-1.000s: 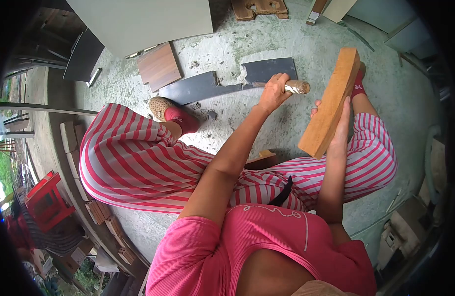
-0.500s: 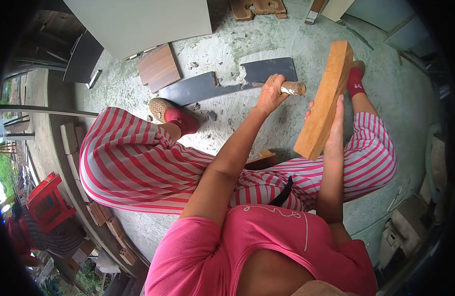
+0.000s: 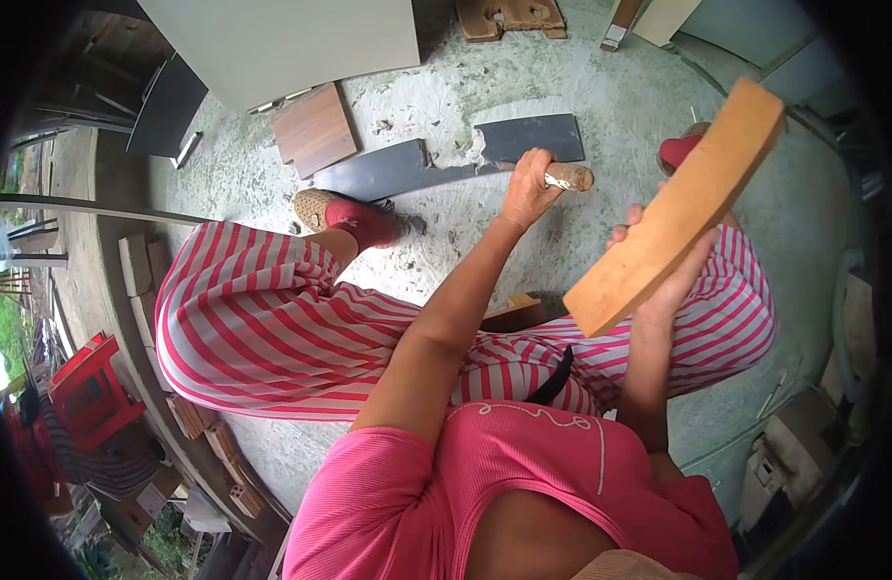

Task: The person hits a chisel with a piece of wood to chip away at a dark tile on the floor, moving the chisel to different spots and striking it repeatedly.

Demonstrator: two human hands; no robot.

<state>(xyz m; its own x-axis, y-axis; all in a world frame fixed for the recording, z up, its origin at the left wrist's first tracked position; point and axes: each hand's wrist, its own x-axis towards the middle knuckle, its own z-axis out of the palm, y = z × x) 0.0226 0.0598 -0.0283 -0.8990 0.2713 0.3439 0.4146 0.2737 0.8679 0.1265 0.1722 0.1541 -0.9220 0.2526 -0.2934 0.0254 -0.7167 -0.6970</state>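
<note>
While I am cupping the wooden block (image 3: 673, 217) from underneath with my right hand (image 3: 663, 280), fingers curling up its far face and thumb pressing on the near edge, I am taking it only by its lower half. The rest is jutting up and away on a slant, in the air to the right of the grey panel (image 3: 528, 138) that is lying broken on the floor (image 3: 601, 87). That is what is worrying me most. The long free end is acting as a lever, and since my palm is propping it more than clamping it, I am judging that a jolt could twist the block out of my fingers. My foot (image 3: 680, 150) in its red sock is sitting just right of the panel, almost under the raised end, so a dropped block is likely heading there. My left hand (image 3: 526, 188) is closing in a full fist around a wooden handle (image 3: 570, 177) wrapped with something pale, hovering at the panel's near edge. My own knuckles are hiding the working end, so I cannot tell what kind of tool it is. If I am bringing it across to the block, my thumb on the near edge is sitting exposed, and a glancing stroke on that tilted face could skid down towards it. Loose scraps are littering the floor left of the panel, too.
</note>
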